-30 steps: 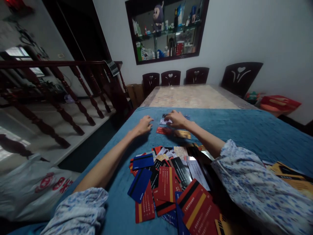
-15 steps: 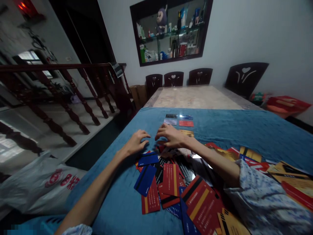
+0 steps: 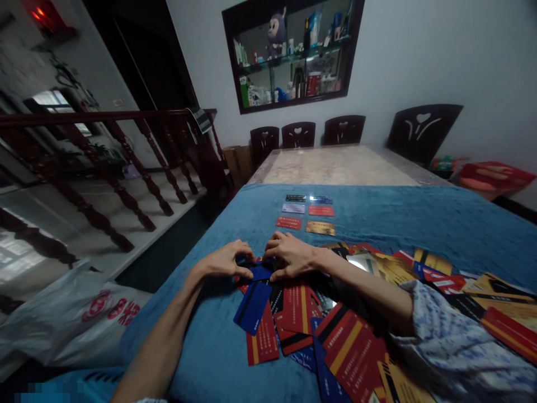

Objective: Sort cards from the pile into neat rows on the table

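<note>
Teal cloth (image 3: 201, 341), deep blue card (image 3: 262, 272), fingers (image 3: 244, 272) touching

The light is looking dim, with a red lamp (image 3: 47, 15) glowing at upper left. Glare is glinting off the farthest blue card (image 3: 323, 200). Outer edges are appearing stretched.

The rectangular table (image 3: 335, 165), topped in beige marbled material, is covered over its near part by a soft blue cloth (image 3: 398, 218). On the cloth, a left column is formed by a flat black card (image 3: 296, 198), a pale lilac card (image 3: 293, 209) and a red card (image 3: 288, 223), matched at right by a shiny blue card (image 3: 321, 200), a bright red card (image 3: 321, 211) and a gold card (image 3: 320, 228). Nearer, a loose heap of overlapping red, blue and black cards (image 3: 296, 308) is spread; at right, mostly gold and red cards (image 3: 509, 330) are strewn.
</note>
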{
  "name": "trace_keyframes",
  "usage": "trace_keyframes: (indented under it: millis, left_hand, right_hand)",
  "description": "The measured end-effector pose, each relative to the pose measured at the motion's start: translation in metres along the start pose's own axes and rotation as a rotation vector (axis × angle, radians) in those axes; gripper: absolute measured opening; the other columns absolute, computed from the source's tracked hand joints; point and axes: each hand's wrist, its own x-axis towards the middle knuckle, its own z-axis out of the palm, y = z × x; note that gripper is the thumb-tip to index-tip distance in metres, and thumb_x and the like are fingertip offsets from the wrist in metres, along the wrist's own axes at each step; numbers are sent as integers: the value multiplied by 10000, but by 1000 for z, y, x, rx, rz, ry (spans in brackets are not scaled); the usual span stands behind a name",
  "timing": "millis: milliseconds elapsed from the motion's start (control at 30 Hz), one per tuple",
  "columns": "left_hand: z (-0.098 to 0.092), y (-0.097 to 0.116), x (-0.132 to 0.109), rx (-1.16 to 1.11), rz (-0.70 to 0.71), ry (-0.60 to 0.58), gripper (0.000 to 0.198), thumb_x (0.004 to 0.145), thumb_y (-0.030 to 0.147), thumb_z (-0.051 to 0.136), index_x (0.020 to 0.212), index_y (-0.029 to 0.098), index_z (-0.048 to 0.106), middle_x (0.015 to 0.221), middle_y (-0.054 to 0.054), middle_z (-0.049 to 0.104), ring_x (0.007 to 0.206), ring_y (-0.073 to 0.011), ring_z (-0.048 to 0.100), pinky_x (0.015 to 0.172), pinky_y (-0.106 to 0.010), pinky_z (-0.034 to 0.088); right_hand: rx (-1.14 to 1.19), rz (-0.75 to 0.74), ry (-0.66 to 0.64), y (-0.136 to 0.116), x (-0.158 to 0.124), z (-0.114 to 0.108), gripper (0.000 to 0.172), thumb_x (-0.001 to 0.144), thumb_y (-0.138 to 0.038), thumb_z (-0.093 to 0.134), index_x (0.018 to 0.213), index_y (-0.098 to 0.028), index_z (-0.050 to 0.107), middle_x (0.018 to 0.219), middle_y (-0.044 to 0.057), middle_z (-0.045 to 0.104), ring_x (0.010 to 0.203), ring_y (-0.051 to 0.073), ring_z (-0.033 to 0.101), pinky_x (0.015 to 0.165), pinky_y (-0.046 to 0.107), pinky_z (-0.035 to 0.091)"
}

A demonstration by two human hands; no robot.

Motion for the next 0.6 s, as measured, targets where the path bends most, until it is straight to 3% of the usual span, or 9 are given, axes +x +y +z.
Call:
trace_keyframes:
  millis: [333, 600]
  left_hand:
    - [0, -5, 1, 14, 14, -40, 399, 721, 479, 759, 1009, 213, 686, 988, -20, 643, 1018, -214, 516, 901, -314, 397]
    - [1, -7, 1, -8, 50, -10, 399, 728, 481, 760, 1034, 235, 693, 1007, -26, 650, 1043, -230, 520, 946, -340, 394]
  right_hand:
    - [-31, 5, 10, -3, 3, 5, 435, 831, -456, 656, 1187, -210, 702, 1085, 115, 680, 1037, 286, 508, 812, 401, 380]
    - [-25, 12, 96, 4, 3, 9, 367, 799, -424, 677, 1084, -201, 738, 988, 102, 695, 957, 255, 523, 820, 382, 369]
